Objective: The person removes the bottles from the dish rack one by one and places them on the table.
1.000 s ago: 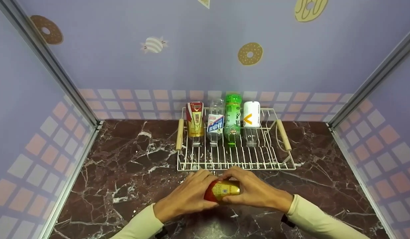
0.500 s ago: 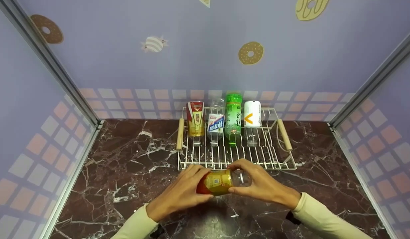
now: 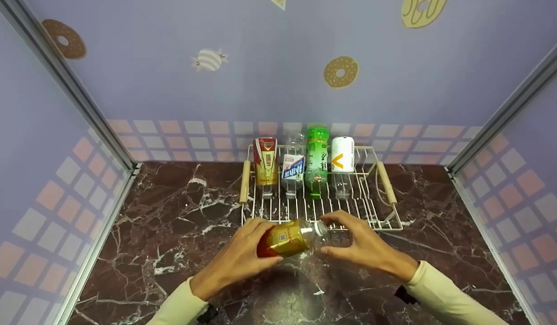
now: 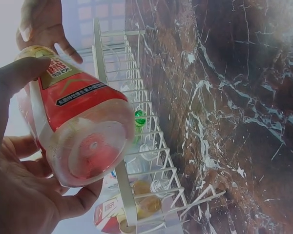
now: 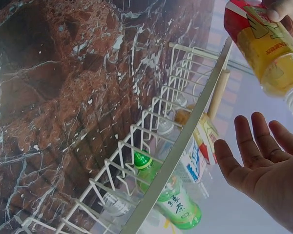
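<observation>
In the head view my left hand holds a plastic bottle with a red and gold label. Its thumb and fingers curl round the red base end, plain to see in the left wrist view. The bottle lies tilted in the air, clear neck pointing right. My right hand is beside that neck, fingers spread and slightly bent. The right wrist view shows a gap between this hand and the bottle. Whether a cap sits on the neck, I cannot tell.
Beyond the hands stands a white wire rack with wooden handles. In it, neck down, are a red and gold bottle, a blue-and-white-labelled bottle, a green tea bottle and a white-labelled bottle. Patterned walls enclose the marble counter.
The left hand has moved left and slightly forward with the bottle, turning its neck upward. The right hand has let go of the neck end and drawn away to the right.
</observation>
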A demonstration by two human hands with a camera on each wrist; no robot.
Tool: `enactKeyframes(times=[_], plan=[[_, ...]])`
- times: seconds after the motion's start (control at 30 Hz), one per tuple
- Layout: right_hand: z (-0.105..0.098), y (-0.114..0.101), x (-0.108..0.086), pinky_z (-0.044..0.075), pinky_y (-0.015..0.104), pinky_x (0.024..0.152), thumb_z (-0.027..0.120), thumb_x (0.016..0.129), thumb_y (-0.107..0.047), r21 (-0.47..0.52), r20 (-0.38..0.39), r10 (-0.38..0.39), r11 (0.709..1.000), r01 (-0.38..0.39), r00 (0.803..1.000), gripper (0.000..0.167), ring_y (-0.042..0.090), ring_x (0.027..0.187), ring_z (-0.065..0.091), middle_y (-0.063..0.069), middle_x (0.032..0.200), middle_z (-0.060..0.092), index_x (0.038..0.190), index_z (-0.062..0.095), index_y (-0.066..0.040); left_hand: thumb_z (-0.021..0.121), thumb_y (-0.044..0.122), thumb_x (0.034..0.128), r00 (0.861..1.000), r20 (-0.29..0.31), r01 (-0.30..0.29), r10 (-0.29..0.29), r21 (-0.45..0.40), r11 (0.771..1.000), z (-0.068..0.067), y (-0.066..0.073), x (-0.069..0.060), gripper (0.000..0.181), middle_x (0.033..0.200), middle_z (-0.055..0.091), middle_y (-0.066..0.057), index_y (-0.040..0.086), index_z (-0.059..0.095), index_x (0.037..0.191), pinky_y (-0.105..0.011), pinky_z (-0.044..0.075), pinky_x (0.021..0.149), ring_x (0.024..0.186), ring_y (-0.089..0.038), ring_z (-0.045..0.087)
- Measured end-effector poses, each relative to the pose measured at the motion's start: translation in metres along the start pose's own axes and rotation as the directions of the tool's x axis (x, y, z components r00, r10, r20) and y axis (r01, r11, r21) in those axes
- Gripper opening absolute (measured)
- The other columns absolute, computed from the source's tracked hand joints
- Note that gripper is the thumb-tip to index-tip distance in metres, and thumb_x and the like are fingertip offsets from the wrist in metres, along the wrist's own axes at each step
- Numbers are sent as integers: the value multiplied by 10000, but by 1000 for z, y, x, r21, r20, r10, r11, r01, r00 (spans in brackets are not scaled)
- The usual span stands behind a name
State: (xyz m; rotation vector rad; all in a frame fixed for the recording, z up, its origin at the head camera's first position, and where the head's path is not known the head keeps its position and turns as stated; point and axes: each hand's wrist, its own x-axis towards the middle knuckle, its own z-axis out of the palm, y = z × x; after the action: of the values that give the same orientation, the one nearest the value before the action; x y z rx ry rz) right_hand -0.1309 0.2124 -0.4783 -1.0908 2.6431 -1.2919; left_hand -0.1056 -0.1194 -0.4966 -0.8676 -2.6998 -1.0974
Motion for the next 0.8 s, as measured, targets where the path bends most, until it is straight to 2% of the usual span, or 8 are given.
enactKeyframes(times=[0.17, 0.37, 0.53, 0.63, 0.8], plan=[[-4, 3, -2, 596, 578, 1067, 921, 905, -273, -14, -17, 8, 1000, -8, 1000, 643, 329, 1233, 696, 88, 1392, 710, 1423, 643, -14, 968, 194, 829, 997, -57, 42, -45, -55, 998, -6, -2, -2, 672, 1342, 643, -111, 21, 654, 1397, -474, 625, 1041, 1206, -248, 628], [-8, 5, -4, 571, 656, 1074, 908, 917, -283, -21, -36, 28, 999, -29, 999, 625, 358, 1266, 685, 142, 1420, 702, 1409, 652, 6, 963, 169, 832, 985, -152, 62, -78, -104, 993, -15, -6, -3, 670, 1374, 649, -139, 2, 642, 1396, -548, 589, 1087, 1226, -304, 648], [-13, 8, -4, 547, 677, 1100, 896, 931, -259, -9, -41, 51, 999, -51, 998, 589, 369, 1265, 686, 137, 1410, 706, 1397, 650, 3, 970, 163, 837, 972, -206, 76, -110, -167, 983, -24, -13, -3, 677, 1358, 653, -145, 2, 626, 1398, -565, 616, 1039, 1188, -317, 674], [-17, 10, -4, 549, 660, 1106, 891, 937, -254, -10, -52, 70, 997, -71, 996, 577, 367, 1252, 690, 143, 1385, 717, 1394, 651, 3, 981, 172, 826, 963, -242, 73, -118, -190, 979, -28, -18, -4, 674, 1314, 661, -116, 16, 631, 1380, -542, 631, 998, 1150, -292, 679], [-21, 13, -3, 580, 570, 1082, 899, 932, -259, -7, -83, 98, 995, -99, 992, 561, 277, 1219, 698, 98, 1357, 739, 1390, 672, -27, 980, 195, 818, 948, -279, 94, -152, -211, 973, -32, -28, -10, 665, 1266, 672, -101, 21, 625, 1354, -506, 632, 941, 1094, -260, 682]])
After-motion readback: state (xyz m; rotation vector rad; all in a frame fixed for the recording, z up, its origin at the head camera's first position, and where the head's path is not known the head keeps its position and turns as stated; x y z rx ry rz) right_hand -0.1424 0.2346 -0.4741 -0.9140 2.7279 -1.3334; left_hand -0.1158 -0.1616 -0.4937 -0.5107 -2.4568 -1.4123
